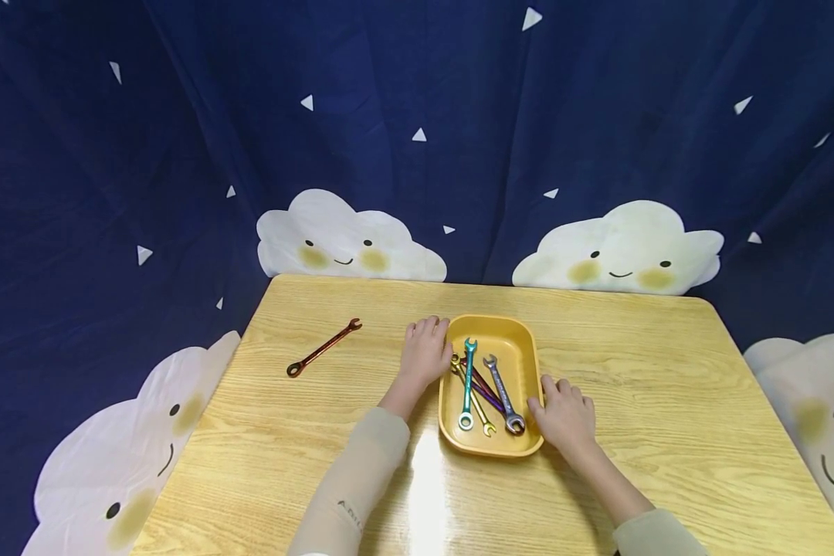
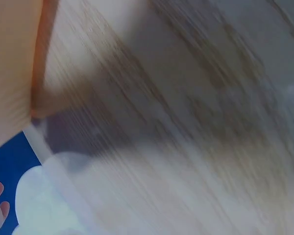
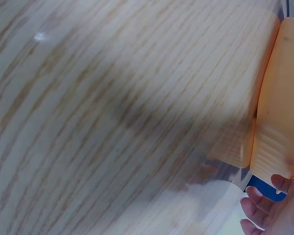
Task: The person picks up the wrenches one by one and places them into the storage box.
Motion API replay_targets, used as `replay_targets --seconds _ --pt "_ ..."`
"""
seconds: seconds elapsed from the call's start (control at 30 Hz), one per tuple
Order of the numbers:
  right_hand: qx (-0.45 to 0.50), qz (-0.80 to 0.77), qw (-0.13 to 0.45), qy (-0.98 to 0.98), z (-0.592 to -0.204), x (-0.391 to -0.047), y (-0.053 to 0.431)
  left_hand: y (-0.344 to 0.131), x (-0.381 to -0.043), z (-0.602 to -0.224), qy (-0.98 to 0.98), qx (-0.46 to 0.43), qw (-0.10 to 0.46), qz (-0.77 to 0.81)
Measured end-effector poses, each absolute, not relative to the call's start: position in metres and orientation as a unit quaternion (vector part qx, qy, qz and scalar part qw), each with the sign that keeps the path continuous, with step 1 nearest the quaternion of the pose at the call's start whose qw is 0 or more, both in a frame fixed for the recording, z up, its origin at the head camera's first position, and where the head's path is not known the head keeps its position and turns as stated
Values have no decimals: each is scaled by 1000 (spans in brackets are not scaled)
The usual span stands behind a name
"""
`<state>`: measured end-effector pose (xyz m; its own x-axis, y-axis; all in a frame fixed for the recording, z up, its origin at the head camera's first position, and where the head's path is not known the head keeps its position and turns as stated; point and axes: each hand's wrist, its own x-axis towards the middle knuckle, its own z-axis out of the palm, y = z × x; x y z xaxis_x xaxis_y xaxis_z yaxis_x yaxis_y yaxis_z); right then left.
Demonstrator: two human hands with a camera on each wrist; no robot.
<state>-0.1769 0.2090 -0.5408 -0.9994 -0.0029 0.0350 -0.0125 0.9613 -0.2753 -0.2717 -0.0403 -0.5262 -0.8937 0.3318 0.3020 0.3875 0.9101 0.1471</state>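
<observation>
A yellow plastic bin stands on the table between both hands. My left hand lies against its upper left side, fingers pointing away from me. At the lower right side, my right hand touches the bin with its thumb, the other fingers loosely extended beside it. Inside the bin lie a teal wrench, a gold wrench, a blue-grey wrench and, partly hidden beneath, a purple wrench. In the right wrist view, relaxed fingertips show near the bin's ribbed wall.
A red combination wrench lies on the wooden table, left of the bin. Behind the table hangs a dark blue curtain with smiling clouds and white triangles. Light reflects off the tabletop near the left forearm.
</observation>
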Motion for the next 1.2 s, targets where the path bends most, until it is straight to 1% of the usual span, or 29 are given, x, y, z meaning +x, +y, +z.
replay_targets --seconds 0.2,0.6,0.9,1.2 --pt "3 140 15 -990 -540 -177 209 -57 -276 -529 -970 -152 141 -123" --pt "7 145 30 -989 -540 -175 208 -103 -278 -544 -971 -106 119 -178" --pt "5 144 23 -989 -540 -176 208 -139 -277 -555 -948 -72 110 -290" --pt "5 147 25 -989 -540 -175 208 -163 -277 -565 -923 -33 139 -358"
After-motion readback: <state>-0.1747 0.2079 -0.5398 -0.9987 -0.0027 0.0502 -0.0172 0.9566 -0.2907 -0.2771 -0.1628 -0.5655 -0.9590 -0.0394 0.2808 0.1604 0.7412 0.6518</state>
